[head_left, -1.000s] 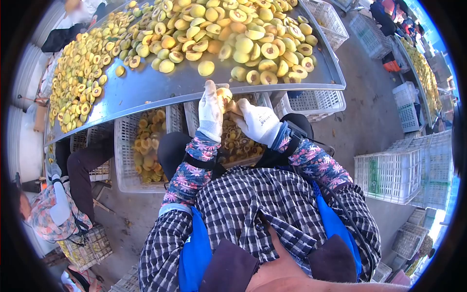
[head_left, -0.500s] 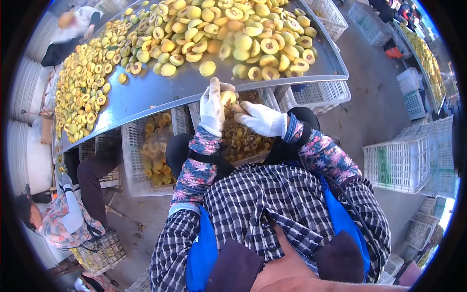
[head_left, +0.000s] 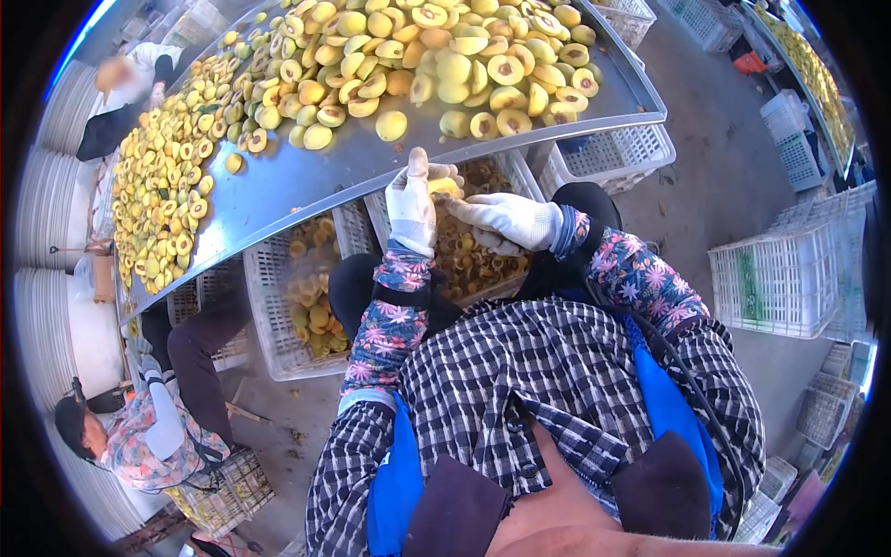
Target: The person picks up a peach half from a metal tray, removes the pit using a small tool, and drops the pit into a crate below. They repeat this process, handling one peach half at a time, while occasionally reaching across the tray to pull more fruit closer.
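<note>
My left hand (head_left: pixel 416 202), in a white work glove, is closed around a yellow peach half (head_left: pixel 445 187), thumb pointing up. My right hand (head_left: pixel 510 221), gloved the same way, is closed with its fingertips against the fruit's near right side. Anything within its fingers is hidden. Both hands are just off the near edge of a metal table (head_left: pixel 362 153), above a crate of brown-centred fruit pieces (head_left: pixel 473 265). A large heap of halved yellow peaches (head_left: pixel 455 70) covers much of the table. One single peach piece (head_left: pixel 391 125) lies near the edge, beyond my left hand.
Below the table, a white crate (head_left: pixel 269 320) holds more yellow fruit. Another white crate (head_left: pixel 617 158) stands under the right corner, and stacked crates (head_left: pixel 766 297) are farther right. One person (head_left: pixel 153 422) sits at the left; another (head_left: pixel 139 79) is at the far left.
The peach half has turned in my left hand, so its cut face shows less. My right hand has rolled over, its fingers now reaching along the fruit. The whole view has shifted slightly.
</note>
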The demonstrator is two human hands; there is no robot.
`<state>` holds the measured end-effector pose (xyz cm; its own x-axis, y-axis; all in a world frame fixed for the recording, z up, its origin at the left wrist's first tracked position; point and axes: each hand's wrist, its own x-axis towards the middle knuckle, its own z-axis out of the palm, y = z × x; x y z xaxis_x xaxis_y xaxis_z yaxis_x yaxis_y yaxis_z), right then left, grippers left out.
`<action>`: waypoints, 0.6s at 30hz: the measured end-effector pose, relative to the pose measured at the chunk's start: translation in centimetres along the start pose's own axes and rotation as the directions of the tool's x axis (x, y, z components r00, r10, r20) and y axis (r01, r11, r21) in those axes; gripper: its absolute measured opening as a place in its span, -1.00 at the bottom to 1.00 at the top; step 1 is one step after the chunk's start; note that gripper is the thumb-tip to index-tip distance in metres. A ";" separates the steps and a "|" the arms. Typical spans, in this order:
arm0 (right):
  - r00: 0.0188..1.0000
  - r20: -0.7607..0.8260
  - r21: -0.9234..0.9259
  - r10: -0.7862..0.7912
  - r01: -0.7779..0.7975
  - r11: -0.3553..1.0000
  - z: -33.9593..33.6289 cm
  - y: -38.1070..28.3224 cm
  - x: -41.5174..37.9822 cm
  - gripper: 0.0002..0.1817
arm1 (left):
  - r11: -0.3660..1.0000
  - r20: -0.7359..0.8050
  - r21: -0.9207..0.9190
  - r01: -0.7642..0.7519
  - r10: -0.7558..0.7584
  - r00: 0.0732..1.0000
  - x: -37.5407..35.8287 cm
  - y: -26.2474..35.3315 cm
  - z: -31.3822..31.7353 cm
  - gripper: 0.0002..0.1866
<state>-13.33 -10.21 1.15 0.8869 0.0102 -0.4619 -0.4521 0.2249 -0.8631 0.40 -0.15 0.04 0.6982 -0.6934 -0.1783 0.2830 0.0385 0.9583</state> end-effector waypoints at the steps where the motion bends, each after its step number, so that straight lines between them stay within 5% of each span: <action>1: 0.999 0.030 0.158 0.026 -0.030 0.987 0.2 0.3 0.1 -0.55 | 1.000 0.001 0.001 0.003 -0.003 1.000 0.0 0.0 0.2 -0.41; 5: 1.000 0.014 0.408 0.002 -0.008 0.913 1.7 0.9 0.1 -0.59 | 0.978 -0.119 -0.201 0.047 -0.072 0.990 0.2 -0.4 0.6 -0.46; 6: 0.996 -0.075 0.204 -0.049 0.064 0.977 2.1 0.9 0.0 -0.61 | 0.958 -0.141 -0.281 0.056 -0.098 0.985 0.2 -0.6 0.6 -0.48; 9: 0.991 -0.085 -0.009 -0.100 0.100 0.995 1.9 0.8 0.1 -0.62 | 0.954 -0.147 -0.289 0.079 -0.126 0.981 0.0 -0.6 0.6 -0.50; 13: 0.998 0.002 0.256 -0.059 0.056 0.965 1.8 1.7 0.5 -0.62 | 0.931 -0.135 -0.340 0.135 -0.191 0.972 0.0 -0.2 0.9 -0.52; 16: 0.989 -0.117 0.285 -0.090 0.120 0.951 3.2 1.9 0.6 -0.60 | 0.865 -0.146 -0.484 0.131 -0.227 0.963 0.0 -0.1 1.3 -0.54; 17: 0.989 -0.113 0.283 -0.093 0.122 0.951 3.4 2.2 0.8 -0.60 | 0.866 -0.150 -0.483 0.126 -0.223 0.963 -0.1 0.1 1.5 -0.54; 18: 0.943 -0.231 -0.017 -0.238 0.241 0.970 3.4 2.5 1.0 -0.60 | 0.848 -0.157 -0.515 0.126 -0.238 0.958 -0.3 0.4 1.7 -0.54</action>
<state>-13.22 -6.31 -0.83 0.9223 -0.2691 -0.2772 -0.2268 0.2037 -0.9524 -0.79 -1.20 0.89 0.7051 -0.5604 -0.4345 0.6670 0.3160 0.6748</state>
